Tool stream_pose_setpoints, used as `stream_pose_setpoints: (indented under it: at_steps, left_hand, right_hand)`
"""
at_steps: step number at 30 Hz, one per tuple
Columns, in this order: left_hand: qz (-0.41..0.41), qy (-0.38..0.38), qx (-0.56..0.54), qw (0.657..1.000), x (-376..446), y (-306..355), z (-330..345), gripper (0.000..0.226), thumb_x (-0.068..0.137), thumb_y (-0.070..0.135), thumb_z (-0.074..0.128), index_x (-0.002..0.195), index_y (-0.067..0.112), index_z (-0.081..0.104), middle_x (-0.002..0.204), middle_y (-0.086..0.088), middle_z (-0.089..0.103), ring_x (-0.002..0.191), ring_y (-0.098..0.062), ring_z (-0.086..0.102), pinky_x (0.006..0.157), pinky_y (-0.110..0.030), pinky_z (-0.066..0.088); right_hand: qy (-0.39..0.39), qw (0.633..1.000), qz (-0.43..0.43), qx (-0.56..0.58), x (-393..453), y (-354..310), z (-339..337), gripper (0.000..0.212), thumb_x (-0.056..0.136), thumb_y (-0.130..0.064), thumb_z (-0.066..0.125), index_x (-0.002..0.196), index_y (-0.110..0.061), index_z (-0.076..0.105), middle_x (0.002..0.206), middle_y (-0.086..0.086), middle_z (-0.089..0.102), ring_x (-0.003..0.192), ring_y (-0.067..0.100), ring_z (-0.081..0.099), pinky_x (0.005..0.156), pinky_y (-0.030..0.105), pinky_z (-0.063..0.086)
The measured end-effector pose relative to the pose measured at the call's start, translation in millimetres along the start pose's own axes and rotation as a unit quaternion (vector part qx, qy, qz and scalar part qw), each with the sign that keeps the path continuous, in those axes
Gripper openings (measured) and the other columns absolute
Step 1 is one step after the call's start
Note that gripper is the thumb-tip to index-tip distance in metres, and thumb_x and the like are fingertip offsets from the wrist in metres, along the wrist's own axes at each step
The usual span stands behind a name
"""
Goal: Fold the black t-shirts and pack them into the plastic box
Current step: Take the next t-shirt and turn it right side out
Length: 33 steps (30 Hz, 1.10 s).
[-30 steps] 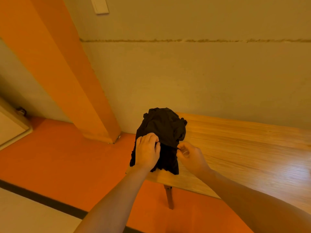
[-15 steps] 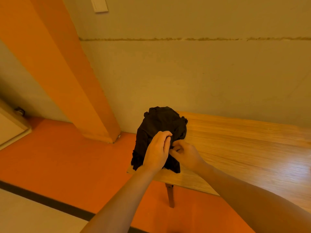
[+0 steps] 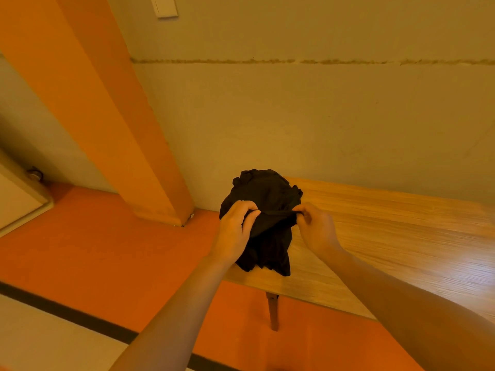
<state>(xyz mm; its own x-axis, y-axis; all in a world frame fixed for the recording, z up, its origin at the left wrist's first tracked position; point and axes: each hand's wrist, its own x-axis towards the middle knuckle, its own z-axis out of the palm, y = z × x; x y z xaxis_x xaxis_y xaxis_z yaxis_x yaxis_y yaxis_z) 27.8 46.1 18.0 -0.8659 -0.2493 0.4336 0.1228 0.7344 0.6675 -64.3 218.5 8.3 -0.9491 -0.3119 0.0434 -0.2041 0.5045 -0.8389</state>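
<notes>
Two hands, left and right, pinch one shirt atop the table's corner; we should pull its edge apart evenly.

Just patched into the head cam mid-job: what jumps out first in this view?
A bunched pile of black t-shirts sits at the left end of the wooden table, partly hanging over its edge. The left hand and right hand each pinch the fabric and stretch a band of it taut between them. Behind, an orange pillar slants against the pale wall; no plastic box is in view.
</notes>
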Motion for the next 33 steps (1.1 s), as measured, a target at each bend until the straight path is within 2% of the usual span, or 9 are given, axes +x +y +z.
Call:
stream_pose_setpoints:
  at_steps: [3, 5, 7, 10, 16, 18, 23, 29, 33]
  left_hand:
    - [0.0, 0.039, 0.006, 0.999, 8.8, 5.3, -6.5, 0.012, 0.097, 0.018, 0.054, 0.102, 0.012, 0.063, 0.096, 0.007, 0.06, 0.087, -0.003, 0.055, 0.074, -0.008, 0.042]
    - [-0.01, 0.066, 0.014, 0.998, 15.3, 6.6, -12.1, 0.014, 0.097, 0.021, 0.054, 0.103, 0.013, 0.063, 0.096, 0.009, 0.059, 0.086, -0.002, 0.055, 0.071, -0.008, 0.043]
    - [-0.013, 0.083, 0.025, 0.996, 21.6, 7.9, -17.5, 0.017, 0.097, 0.026, 0.053, 0.105, 0.013, 0.063, 0.097, 0.01, 0.06, 0.087, -0.001, 0.055, 0.069, -0.01, 0.045]
    - [-0.008, 0.087, 0.035, 0.996, 29.3, 10.3, -24.5, 0.023, 0.096, 0.031, 0.052, 0.103, 0.012, 0.063, 0.097, 0.005, 0.062, 0.088, 0.0, 0.052, 0.07, -0.009, 0.043]
    - [0.005, 0.021, 0.018, 1.0, 34.1, -1.8, -42.0, 0.027, 0.08, 0.028, 0.076, 0.1, 0.013, 0.066, 0.094, 0.002, 0.056, 0.086, -0.004, 0.05, 0.074, -0.009, 0.04]
    - [0.029, 0.038, 0.046, 0.998, 34.3, -4.9, -45.3, 0.016, 0.082, 0.018, 0.074, 0.096, 0.012, 0.068, 0.088, -0.002, 0.056, 0.081, -0.008, 0.051, 0.069, -0.013, 0.041]
    - [0.04, 0.085, 0.045, 0.995, 33.2, 3.9, -46.6, 0.01, 0.089, 0.012, 0.066, 0.098, 0.012, 0.069, 0.096, 0.006, 0.066, 0.089, -0.004, 0.059, 0.075, -0.007, 0.044]
    - [-0.005, 0.13, 0.038, 0.991, 32.6, 11.6, -53.7, 0.012, 0.09, 0.011, 0.065, 0.101, 0.012, 0.068, 0.093, 0.012, 0.063, 0.087, 0.001, 0.056, 0.071, -0.005, 0.042]
    - [-0.113, 0.139, 0.076, 0.981, 33.3, 1.3, -58.6, 0.023, 0.086, 0.006, 0.067, 0.106, 0.016, 0.066, 0.102, -0.002, 0.068, 0.096, -0.018, 0.063, 0.073, -0.029, 0.052]
  right_hand:
    - [0.002, 0.999, 0.011, 0.051, 6.4, -8.6, -3.2, 0.016, 0.097, -0.006, 0.05, 0.107, -0.013, 0.061, 0.089, -0.006, 0.061, 0.08, 0.006, 0.058, 0.069, 0.012, 0.048]
    - [-0.007, 0.993, 0.034, 0.112, 10.1, -14.6, -6.0, 0.012, 0.099, -0.014, 0.049, 0.102, -0.015, 0.06, 0.09, -0.003, 0.061, 0.084, 0.011, 0.059, 0.076, 0.024, 0.053]
    - [-0.02, 0.99, 0.034, 0.135, 11.8, -20.6, -10.7, 0.02, 0.101, -0.022, 0.045, 0.087, -0.019, 0.058, 0.08, 0.0, 0.056, 0.075, 0.013, 0.053, 0.071, 0.03, 0.047]
    - [-0.038, 0.991, 0.001, 0.126, 11.3, -29.0, -18.4, 0.029, 0.101, -0.029, 0.042, 0.076, -0.02, 0.053, 0.07, -0.003, 0.048, 0.063, 0.009, 0.044, 0.059, 0.022, 0.035]
    - [-0.103, 0.992, -0.054, 0.042, 17.0, -31.4, -34.9, 0.005, 0.092, -0.019, 0.062, 0.097, -0.018, 0.063, 0.081, -0.001, 0.063, 0.075, 0.006, 0.058, 0.064, 0.007, 0.044]
    - [-0.108, 0.991, -0.076, -0.025, 19.0, -28.6, -39.9, 0.011, 0.091, -0.011, 0.063, 0.1, -0.017, 0.064, 0.089, -0.004, 0.062, 0.084, 0.007, 0.059, 0.066, 0.005, 0.044]
    - [-0.015, 0.995, -0.077, -0.062, 22.0, -27.4, -41.2, 0.013, 0.089, -0.002, 0.058, 0.097, -0.011, 0.063, 0.083, 0.006, 0.063, 0.075, 0.015, 0.058, 0.058, 0.006, 0.043]
    - [0.031, 0.998, -0.021, -0.041, 32.8, -28.1, -46.5, 0.008, 0.086, -0.005, 0.061, 0.091, -0.008, 0.066, 0.078, 0.004, 0.064, 0.066, 0.006, 0.055, 0.056, 0.006, 0.043]
    - [0.025, 0.99, 0.038, 0.13, 35.2, -35.5, -46.7, 0.014, 0.096, -0.006, 0.05, 0.101, -0.011, 0.062, 0.092, 0.007, 0.067, 0.087, 0.018, 0.067, 0.073, 0.031, 0.059]
